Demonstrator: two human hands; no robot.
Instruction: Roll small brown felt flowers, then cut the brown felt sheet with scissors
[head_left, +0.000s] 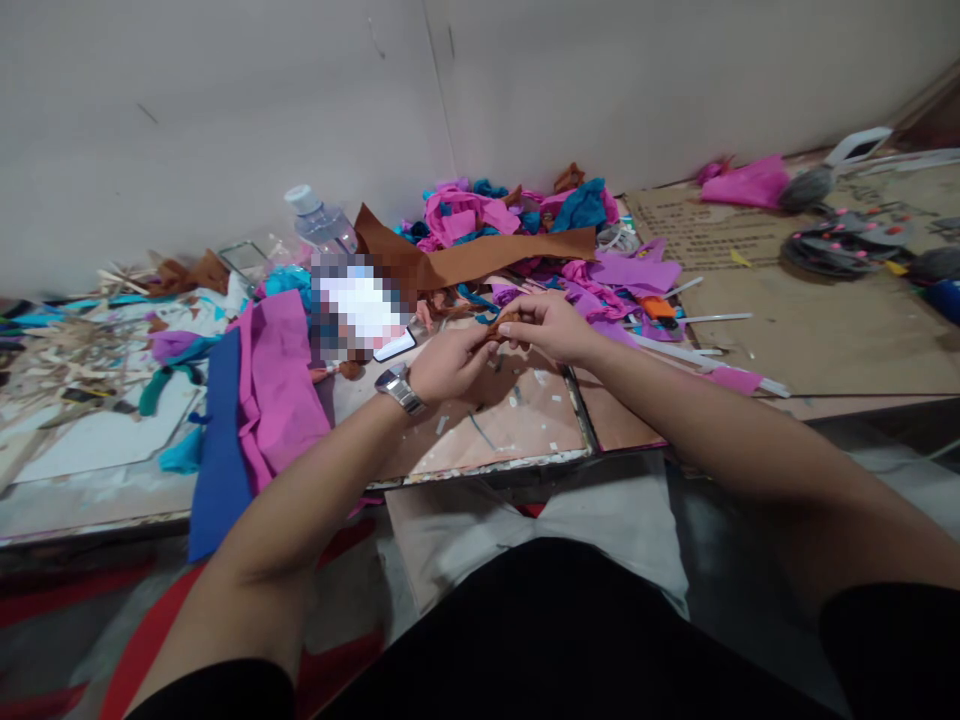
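Just above the table's front part, both of my hands meet at a small piece of crumpled brown crepe paper [508, 326]. My left hand [452, 362], with a metal watch [400, 388] on its wrist, is closed with its fingertips on the paper. From the other side my right hand [553, 326] pinches the same piece between thumb and fingers. Part of the paper is hidden by the fingers. Behind the hands lies a long brown crepe paper strip [510, 257]. A phone [395, 343], partly blurred out, is left of them.
Pink crepe paper [281, 375] and a blue sheet [215, 440] hang over the table edge at left. A water bottle [326, 225] stands by the wall. Colourful scraps [487, 215] pile up behind. Cardboard [697, 260] and white sticks [712, 362] are at right.
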